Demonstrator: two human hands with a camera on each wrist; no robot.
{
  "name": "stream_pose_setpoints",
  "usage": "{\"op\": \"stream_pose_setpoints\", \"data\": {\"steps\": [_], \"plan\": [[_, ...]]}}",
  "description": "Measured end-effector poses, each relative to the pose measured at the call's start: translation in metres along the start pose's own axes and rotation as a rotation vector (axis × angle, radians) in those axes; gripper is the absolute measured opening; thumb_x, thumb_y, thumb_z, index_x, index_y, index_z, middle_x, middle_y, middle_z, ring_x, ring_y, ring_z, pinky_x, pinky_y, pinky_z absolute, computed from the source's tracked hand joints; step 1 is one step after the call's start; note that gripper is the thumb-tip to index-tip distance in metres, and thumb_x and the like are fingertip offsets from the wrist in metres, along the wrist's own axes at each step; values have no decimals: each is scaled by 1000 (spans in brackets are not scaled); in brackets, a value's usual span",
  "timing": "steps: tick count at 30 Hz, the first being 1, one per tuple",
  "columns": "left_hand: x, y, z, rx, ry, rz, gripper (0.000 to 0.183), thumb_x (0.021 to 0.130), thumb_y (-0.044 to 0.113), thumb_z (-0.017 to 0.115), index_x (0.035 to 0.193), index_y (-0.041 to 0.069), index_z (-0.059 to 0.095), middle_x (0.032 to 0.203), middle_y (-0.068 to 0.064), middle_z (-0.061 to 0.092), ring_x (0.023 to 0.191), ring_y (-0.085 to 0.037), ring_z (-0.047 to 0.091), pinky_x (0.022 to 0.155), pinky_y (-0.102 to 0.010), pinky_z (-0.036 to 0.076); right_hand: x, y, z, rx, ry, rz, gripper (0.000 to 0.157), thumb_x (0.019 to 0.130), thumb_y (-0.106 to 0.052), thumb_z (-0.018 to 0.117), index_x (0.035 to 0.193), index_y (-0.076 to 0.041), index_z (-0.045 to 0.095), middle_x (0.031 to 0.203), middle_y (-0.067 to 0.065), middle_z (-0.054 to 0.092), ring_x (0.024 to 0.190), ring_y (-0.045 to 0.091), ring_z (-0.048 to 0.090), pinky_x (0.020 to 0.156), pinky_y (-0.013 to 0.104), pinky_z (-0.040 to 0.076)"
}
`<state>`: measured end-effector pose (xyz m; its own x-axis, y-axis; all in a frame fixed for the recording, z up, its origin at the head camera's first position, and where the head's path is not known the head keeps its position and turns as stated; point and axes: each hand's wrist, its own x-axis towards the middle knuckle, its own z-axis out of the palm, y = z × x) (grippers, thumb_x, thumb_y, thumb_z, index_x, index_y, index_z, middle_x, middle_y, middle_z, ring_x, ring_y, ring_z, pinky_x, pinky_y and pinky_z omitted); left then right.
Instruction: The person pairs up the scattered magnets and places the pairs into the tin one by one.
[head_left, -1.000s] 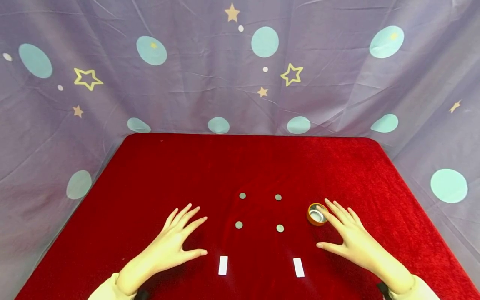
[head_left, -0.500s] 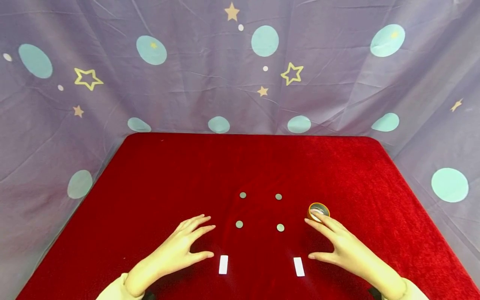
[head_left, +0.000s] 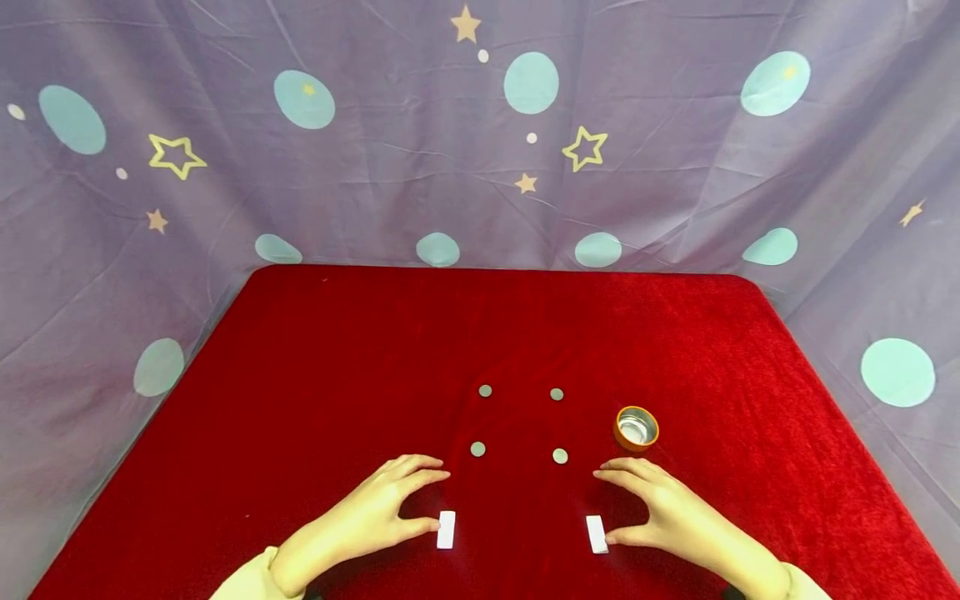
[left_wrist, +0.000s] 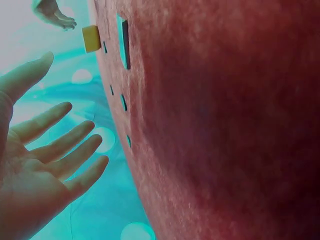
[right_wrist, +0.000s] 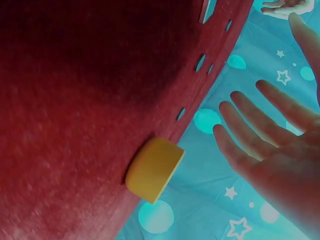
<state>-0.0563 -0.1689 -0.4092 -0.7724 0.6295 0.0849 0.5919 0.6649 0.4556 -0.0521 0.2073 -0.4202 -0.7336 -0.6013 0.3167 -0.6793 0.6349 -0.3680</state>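
Note:
My left hand [head_left: 378, 508] hovers over the red cloth with fingers spread and bent slightly, holding nothing; its thumb tip overlaps the edge of a white rectangular piece [head_left: 447, 530] in the head view. Opposite it, my right hand [head_left: 667, 508] is held the same way, its thumb tip beside a second white piece [head_left: 597, 534]. Both palms show bare in the wrist views, with the left fingers [left_wrist: 75, 127] and right fingers [right_wrist: 255, 120] apart. Beyond the right hand stands a small round orange tin [head_left: 636, 442] with a silvery inside. Several flat grey discs, one of them a near-left disc [head_left: 477, 449], lie between the hands and farther back.
A red velvety cloth [head_left: 337, 350] covers the table. A purple curtain [head_left: 420, 125] with stars and pale dots hangs behind it and along both sides.
Both hands have come inward and nearer the front edge, toward the white pieces, their fingers less spread. The right hand no longer overlaps the tin. Discs, tin and white pieces have stayed put.

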Motion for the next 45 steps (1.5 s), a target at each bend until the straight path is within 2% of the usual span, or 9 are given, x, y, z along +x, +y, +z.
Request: {"op": "stream_pose_setpoints", "data": {"steps": [2,10,16,22,29,37,45], "plan": [[0,1,2,-9,-14,3,45,79,31,69,118,9,58,121,-3,54,109,-22,52,87,-45,45,0,0,2,26,-21,0,55,65,-37,79,110,-10,62,109,-6,57,97,13,55,79,31,48],[1,3,7,-47,-51,11,40,78,25,71,112,7,60,110,4,54,103,-17,53,86,-39,47,0,0,11,95,-64,-43,50,64,-36,79,104,-9,64,99,-4,58,89,11,56,75,28,49],[1,4,10,-90,-109,-37,40,78,27,70,111,8,60,108,6,53,103,-17,53,86,-40,47,0,1,12,194,-166,-7,48,68,-36,77,104,-8,63,99,-4,59,88,10,55,75,26,48],[1,2,14,-121,-147,-33,40,78,30,70,111,8,59,107,7,51,99,-12,52,85,-35,48,3,5,15,290,-221,2,46,69,-35,77,103,-8,63,98,-5,59,85,5,53,71,24,47],[3,1,17,-133,-190,-46,42,76,29,72,109,8,60,102,7,51,90,-4,48,79,-23,46,4,7,21,286,-233,-16,42,65,-30,79,98,-9,62,94,-6,58,83,4,52,69,22,47],[6,-2,20,-133,-232,-65,45,73,30,74,109,7,59,100,8,48,91,-4,45,79,-22,45,5,9,27,263,-219,-66,42,61,-26,81,93,-11,58,89,-7,55,80,3,48,68,19,45],[10,-4,25,-115,-206,-29,43,68,25,78,101,9,56,96,8,48,88,-4,43,75,-20,43,5,12,35,204,-167,-152,46,55,-22,83,89,-11,55,87,-8,51,77,1,42,65,11,39]]}}
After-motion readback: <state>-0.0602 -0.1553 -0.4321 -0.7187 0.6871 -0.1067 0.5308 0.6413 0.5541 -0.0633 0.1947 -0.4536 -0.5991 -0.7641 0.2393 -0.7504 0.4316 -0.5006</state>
